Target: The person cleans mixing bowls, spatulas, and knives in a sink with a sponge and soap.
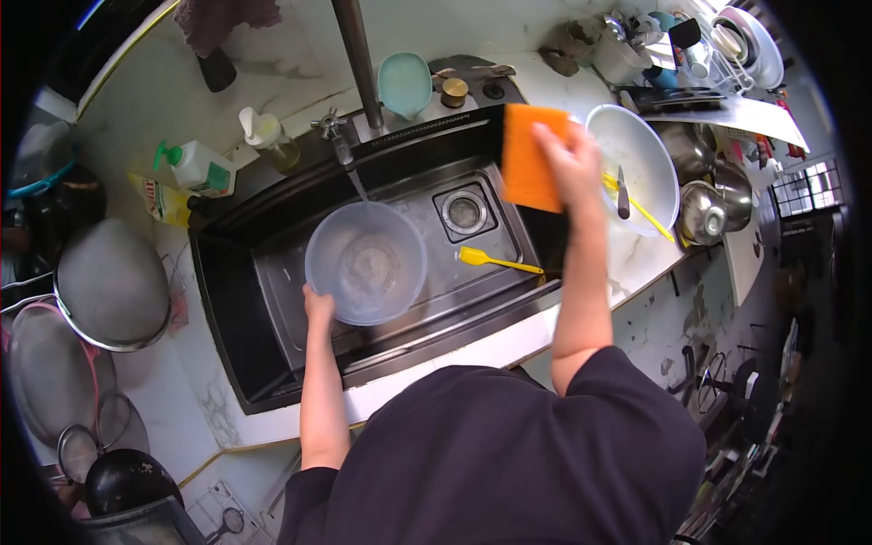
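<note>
My left hand (317, 303) grips the near rim of a clear plastic bowl (366, 262), holding it over the dark sink (272, 309) under a thin stream of water from the tap (343, 150). My right hand (569, 162) is raised above the sink's right edge and holds an orange flat cloth or sponge (530, 156). A yellow spatula (495, 261) lies on the sink floor near the drain (464, 212).
A white bowl (649, 136) holding a knife and a yellow utensil sits on the right counter, with metal bowls (713, 204) beside it. Soap bottles (202, 167) stand left of the tap. Strainers and pans (111, 282) crowd the left counter. A dish rack (718, 41) is at the far right.
</note>
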The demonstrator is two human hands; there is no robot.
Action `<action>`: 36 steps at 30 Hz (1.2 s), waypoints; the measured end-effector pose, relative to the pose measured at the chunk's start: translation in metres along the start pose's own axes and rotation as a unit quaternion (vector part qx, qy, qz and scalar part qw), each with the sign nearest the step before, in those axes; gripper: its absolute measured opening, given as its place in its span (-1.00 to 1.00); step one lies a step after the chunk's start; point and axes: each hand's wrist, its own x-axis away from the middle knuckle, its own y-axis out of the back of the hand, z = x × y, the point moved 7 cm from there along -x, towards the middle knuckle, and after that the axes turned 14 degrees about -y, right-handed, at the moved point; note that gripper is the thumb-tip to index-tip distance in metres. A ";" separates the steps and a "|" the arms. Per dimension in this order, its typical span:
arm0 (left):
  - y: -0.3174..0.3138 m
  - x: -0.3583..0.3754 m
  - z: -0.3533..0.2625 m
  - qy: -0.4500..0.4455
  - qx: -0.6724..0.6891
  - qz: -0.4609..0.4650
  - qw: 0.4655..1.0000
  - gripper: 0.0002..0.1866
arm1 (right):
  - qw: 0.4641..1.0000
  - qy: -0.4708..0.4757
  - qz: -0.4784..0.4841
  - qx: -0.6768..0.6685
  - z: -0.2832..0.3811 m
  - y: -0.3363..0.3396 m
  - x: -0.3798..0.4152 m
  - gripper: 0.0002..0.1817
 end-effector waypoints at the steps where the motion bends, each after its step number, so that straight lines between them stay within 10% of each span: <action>1: 0.003 0.005 -0.011 -0.001 0.001 -0.001 1.000 -0.47 | 0.998 -0.042 -0.043 0.034 -0.018 0.031 -0.002 -0.53; 5: -0.003 -0.001 -0.004 -0.012 -0.008 0.001 1.000 -0.46 | 0.942 -0.111 -0.097 0.302 -0.061 0.120 -0.018 -0.42; 18: 0.027 0.009 -0.014 -0.041 -0.029 -0.138 0.989 -0.64 | 0.933 -0.315 0.141 -0.097 -0.140 0.112 -0.037 -0.54; 25: 0.050 0.024 -0.036 -0.004 -0.018 -0.206 0.978 -0.64 | 0.992 0.050 -0.091 0.076 -0.010 0.096 0.024 -0.65; 36: 0.077 0.045 0.009 0.139 0.208 -0.471 0.846 -0.61 | 0.873 0.184 0.414 0.183 -0.122 -0.220 0.126 -0.61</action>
